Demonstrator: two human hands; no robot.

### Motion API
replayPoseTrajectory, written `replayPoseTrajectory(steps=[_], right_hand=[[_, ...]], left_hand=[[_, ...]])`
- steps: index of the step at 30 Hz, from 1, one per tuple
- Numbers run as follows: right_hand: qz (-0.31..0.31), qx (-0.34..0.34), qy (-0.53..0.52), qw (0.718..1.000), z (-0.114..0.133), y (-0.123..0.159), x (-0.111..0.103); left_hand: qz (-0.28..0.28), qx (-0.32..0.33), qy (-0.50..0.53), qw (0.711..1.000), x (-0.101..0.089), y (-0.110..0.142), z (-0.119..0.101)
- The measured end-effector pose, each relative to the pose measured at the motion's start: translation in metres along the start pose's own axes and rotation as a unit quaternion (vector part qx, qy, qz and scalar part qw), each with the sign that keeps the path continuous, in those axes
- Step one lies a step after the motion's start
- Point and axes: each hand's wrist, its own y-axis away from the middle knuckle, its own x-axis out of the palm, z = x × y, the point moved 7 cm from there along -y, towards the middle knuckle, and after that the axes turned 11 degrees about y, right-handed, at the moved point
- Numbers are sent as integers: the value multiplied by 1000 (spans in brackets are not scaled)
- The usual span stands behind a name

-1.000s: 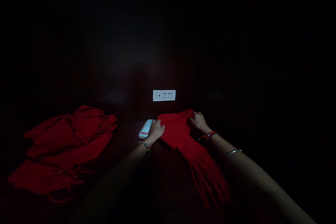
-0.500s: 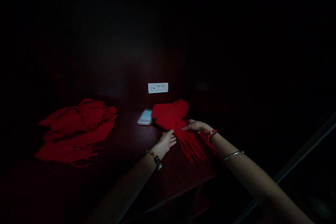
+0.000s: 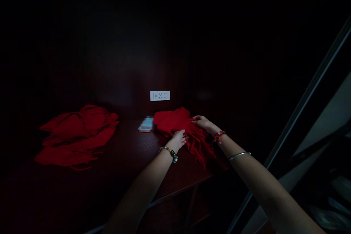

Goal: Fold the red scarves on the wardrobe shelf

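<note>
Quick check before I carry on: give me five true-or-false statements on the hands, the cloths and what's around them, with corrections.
1. The left hand and right hand are both at the fringed red cloth on the right. True.
2. Only one red cloth is in view. False: a second red cloth lies to the left.
3. The left wrist wears a beaded bracelet. True.
4. The silver bangle is on the left arm. False: the silver bangle is on the right arm.
5. A white socket plate is on the wall behind. True.
</note>
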Motion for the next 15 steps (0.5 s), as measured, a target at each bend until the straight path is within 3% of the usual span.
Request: replayPoseTrajectory(steps=[4,8,12,15], right_hand=[[11,18,90,996,-26,3,18],[35,22,144,989,-43,13,30],[55,22,193,979,-43,22,18],[63,25,242,968,-40,28,6]], left_hand=[[5,-79,-5,997,-6,11,28],[38,-128,-8,991,-10,26,40],[116,-140,-31,983,4,40,43],[136,-134,-74,979,10,49,48]])
